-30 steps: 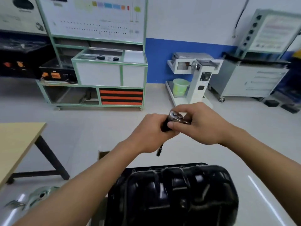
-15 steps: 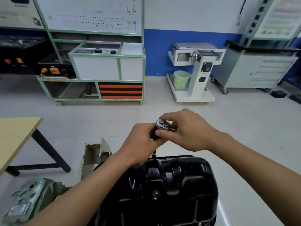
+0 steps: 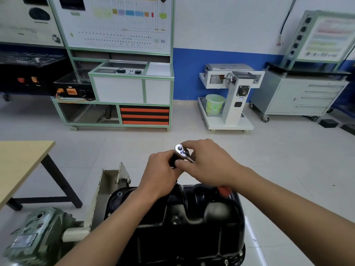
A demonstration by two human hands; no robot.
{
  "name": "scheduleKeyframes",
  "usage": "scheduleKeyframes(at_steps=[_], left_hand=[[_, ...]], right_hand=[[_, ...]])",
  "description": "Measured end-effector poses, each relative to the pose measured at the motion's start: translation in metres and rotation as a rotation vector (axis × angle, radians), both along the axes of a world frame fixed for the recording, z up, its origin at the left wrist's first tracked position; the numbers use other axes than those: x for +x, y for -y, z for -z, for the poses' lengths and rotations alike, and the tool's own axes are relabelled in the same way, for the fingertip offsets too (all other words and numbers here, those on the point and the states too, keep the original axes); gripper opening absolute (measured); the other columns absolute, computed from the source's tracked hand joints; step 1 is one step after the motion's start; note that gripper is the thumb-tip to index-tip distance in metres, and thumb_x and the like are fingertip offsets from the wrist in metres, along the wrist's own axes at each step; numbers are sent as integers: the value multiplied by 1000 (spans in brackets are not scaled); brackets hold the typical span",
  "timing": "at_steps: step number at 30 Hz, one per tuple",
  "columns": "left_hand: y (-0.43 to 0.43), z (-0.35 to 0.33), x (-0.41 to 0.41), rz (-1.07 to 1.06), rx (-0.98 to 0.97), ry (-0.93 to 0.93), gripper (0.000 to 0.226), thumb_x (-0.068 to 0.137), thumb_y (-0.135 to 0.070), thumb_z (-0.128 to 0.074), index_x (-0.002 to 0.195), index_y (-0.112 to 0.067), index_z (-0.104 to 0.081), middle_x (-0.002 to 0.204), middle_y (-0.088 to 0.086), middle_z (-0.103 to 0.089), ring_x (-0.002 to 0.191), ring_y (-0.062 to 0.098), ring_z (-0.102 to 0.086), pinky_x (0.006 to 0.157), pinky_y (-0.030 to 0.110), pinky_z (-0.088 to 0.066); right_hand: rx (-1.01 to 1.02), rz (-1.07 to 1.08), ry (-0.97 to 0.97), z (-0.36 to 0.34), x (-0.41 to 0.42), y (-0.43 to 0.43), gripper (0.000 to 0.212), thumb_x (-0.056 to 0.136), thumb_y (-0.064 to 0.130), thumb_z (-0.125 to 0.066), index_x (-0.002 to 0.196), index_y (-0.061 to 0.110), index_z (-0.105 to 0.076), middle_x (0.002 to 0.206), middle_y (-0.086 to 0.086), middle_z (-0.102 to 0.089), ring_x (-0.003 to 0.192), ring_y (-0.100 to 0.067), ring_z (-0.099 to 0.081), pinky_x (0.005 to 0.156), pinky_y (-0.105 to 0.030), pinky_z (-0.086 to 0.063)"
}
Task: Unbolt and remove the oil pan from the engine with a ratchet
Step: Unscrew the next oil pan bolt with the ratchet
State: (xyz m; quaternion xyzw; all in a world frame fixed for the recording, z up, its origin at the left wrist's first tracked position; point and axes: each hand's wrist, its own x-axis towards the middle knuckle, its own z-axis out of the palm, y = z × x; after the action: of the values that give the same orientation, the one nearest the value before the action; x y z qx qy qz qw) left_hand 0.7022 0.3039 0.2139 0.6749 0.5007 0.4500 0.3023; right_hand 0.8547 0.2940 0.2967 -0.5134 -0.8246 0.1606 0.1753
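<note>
Both hands hold the ratchet (image 3: 181, 150): left hand (image 3: 161, 173) wrapped round its lower stem, right hand (image 3: 207, 166) pinching the head. Pan (image 3: 192, 217) lies directly beneath. Recommend seating the tool squarely and upright before turning, lest it slip.

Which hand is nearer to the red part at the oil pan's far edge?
Right. The right hand has its wrist just above the red part; the left hand is further left, gripping the ratchet over the oil pan.
</note>
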Motion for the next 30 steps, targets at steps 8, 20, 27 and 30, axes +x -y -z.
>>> scheduleKeyframes(at_steps=[8, 20, 27, 30], left_hand=[[1, 8, 6, -195, 31, -28, 20, 77, -22, -73, 63, -16, -61, 53, 2, -54, 52, 14, -38, 54, 38, -40], [4, 3, 11, 78, -10, 112, 13, 82, -28, -74, 92, -30, -66, 78, 2, -74, 60, 10, -56, 64, 21, -48], [4, 2, 4, 109, -65, 217, 19, 95, -2, -67, 103, -20, -65, 92, 7, -76, 81, 25, -66, 70, 35, -54], [4, 4, 7, 99, -58, 204, 19, 94, -5, -70, 100, -23, -67, 91, 9, -74, 78, 15, -64, 73, 38, -56]], right_hand=[[-208, -52, -130, -2, 16, 34, 12, 85, 28, -68, 95, 21, -72, 66, -1, -70, 49, -8, -55, 58, -25, -48], [256, -106, 232, 10, 26, -34, 41, 94, 3, -48, 114, 32, -69, 129, 7, -64, 128, -22, -47, 106, -42, -32], [301, -168, 172, 18, 23, -55, 38, 102, 13, -43, 129, 33, -63, 144, 14, -53, 141, -19, -37, 109, -45, -30], [390, -132, 265, 12, 30, -43, 37, 98, 12, -45, 123, 30, -65, 126, 14, -64, 117, -19, -53, 91, -38, -41]])
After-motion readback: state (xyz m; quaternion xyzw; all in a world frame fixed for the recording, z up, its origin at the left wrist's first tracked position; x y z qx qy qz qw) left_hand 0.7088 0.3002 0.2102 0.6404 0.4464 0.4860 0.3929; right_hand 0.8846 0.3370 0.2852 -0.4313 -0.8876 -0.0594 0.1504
